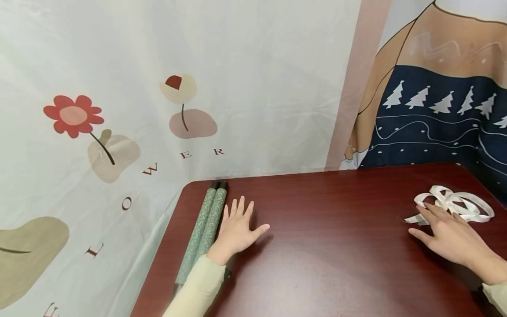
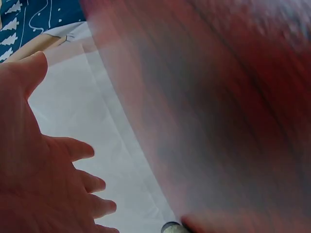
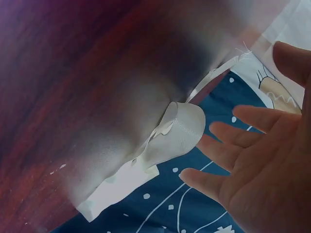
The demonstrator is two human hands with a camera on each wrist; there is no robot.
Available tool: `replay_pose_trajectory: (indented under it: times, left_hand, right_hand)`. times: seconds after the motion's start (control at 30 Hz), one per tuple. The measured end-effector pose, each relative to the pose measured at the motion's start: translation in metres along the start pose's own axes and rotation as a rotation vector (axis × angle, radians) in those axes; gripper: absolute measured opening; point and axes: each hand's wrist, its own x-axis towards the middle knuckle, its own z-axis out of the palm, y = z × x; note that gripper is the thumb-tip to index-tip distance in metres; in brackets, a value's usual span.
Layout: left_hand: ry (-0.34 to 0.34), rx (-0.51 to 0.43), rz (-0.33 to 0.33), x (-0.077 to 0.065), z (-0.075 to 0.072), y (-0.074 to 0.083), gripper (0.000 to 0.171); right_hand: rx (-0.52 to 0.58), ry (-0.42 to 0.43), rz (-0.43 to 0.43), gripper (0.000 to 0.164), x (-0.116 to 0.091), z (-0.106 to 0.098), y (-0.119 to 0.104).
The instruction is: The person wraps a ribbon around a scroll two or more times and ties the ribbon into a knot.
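Note:
Two green speckled rods with black ends (image 1: 209, 220) lie side by side along the table's left side. My left hand (image 1: 236, 230) is just right of them, fingers spread and nothing in its grasp; its palm (image 2: 29, 160) fills the left of the left wrist view. A loosely looped white ribbon (image 1: 475, 207) lies at the table's right. Over its near edge is my right hand (image 1: 451, 233), fingers extended. In the right wrist view the ribbon (image 3: 182, 131) stands up in a loop close to the fingertips (image 3: 218, 128); whether they touch it I cannot tell.
The dark red wooden table (image 1: 317, 246) has a rounded far left corner. Behind it hangs a pale curtain (image 1: 269, 88) printed with flowers and letters. A navy printed section with white trees (image 1: 428, 119) hangs behind the right side.

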Motion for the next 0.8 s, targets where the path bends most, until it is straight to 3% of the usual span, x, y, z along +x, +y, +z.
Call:
replay_pose_trajectory:
  times: [0.33, 0.8]
  left_hand:
    - [-0.014, -0.011, 0.080, 0.001, 0.006, 0.015, 0.089]
    - [0.024, -0.056, 0.203, 0.004, 0.003, 0.044, 0.077]
  right_hand:
    - [-0.036, 0.079, -0.097, 0.048, -0.002, 0.011, -0.003]
    - [0.001, -0.067, -0.145, 0.042, 0.002, 0.007, -0.039]
